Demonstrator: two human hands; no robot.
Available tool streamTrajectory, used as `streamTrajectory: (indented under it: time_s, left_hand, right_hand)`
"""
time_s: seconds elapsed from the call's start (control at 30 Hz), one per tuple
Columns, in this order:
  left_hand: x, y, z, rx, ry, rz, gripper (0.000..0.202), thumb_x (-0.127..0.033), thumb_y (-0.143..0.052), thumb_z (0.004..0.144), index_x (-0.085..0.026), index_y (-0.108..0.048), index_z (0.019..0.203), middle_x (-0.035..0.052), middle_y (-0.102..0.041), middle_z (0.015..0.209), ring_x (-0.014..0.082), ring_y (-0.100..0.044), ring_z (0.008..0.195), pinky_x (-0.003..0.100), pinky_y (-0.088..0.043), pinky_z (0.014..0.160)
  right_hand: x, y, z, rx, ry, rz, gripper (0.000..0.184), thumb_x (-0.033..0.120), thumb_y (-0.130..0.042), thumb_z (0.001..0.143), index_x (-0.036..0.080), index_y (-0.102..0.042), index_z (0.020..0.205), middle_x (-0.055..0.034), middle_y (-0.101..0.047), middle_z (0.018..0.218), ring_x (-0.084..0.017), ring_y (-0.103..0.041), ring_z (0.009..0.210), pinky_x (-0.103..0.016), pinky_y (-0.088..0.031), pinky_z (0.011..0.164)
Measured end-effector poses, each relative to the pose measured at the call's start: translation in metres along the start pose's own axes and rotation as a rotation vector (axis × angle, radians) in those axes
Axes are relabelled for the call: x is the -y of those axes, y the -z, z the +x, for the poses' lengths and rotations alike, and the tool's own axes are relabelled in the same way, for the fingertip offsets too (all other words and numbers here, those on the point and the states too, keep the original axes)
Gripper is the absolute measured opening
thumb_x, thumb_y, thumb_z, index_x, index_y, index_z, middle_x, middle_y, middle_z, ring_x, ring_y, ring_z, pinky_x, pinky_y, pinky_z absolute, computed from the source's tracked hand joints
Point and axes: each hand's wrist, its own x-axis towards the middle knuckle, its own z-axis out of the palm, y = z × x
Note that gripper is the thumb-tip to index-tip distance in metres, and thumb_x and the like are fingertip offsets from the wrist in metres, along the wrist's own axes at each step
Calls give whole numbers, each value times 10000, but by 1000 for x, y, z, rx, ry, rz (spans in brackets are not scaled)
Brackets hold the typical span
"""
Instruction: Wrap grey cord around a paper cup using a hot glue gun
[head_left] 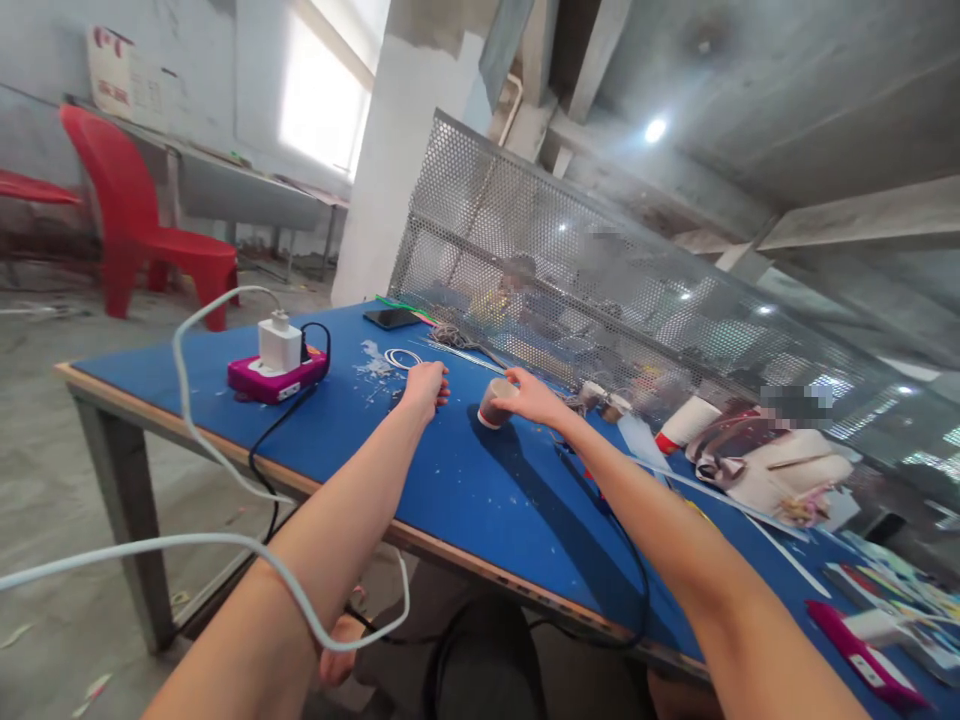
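Note:
My right hand [534, 397] has its thumb and fingers around a small brown cup-like cylinder [492, 408] with a pale rim at its base. The cylinder stands on the blue tabletop [472, 490], slightly tilted in this view. To its left, my left hand [427, 387] is closed, fingers curled inward; whatever it may hold is hidden. Just beyond that hand lies a coil of white cord [403, 358]. White scraps [375, 362] are scattered beside the coil. A bundle of grey-brown string [450, 337] rests farther back.
A magenta power strip [259, 385] with a white adapter [279, 346] sits at the left; its white cable [217, 541] loops over my left forearm. A phone [390, 318] lies near the perforated metal screen [540, 270]. At right are a white roll [691, 420] and another magenta strip [862, 655].

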Motion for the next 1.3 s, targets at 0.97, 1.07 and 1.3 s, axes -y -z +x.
streamTrajectory:
  time_s: [0.97,1.07,1.3]
  left_hand:
    - [7,18,-4,-134,-515,963,127,-106,-542,658,-233,-547,653,60,-674,736,278,-655,856,344,-472,780]
    - [3,23,-7,-159,-584,1043,113,-125,-524,653,-225,-573,673,49,-661,697,252,-649,795,330,-482,758]
    - [-7,10,-38,-207,-877,1143,336,-154,-425,734,-202,-594,1021,99,-626,1114,244,-577,1067,367,-492,859]
  right_hand:
    - [-47,-72,-55,-154,-221,519,207,72,-527,740,165,-628,895,-56,-695,919,-167,-638,881,-325,-471,895]
    - [-41,-71,-58,-132,-186,552,208,61,-539,746,160,-630,903,-68,-695,932,-179,-636,895,-323,-465,895]
    - [-27,-68,-52,-103,-160,650,175,54,-575,743,171,-635,860,-90,-701,968,-214,-636,947,-317,-457,891]
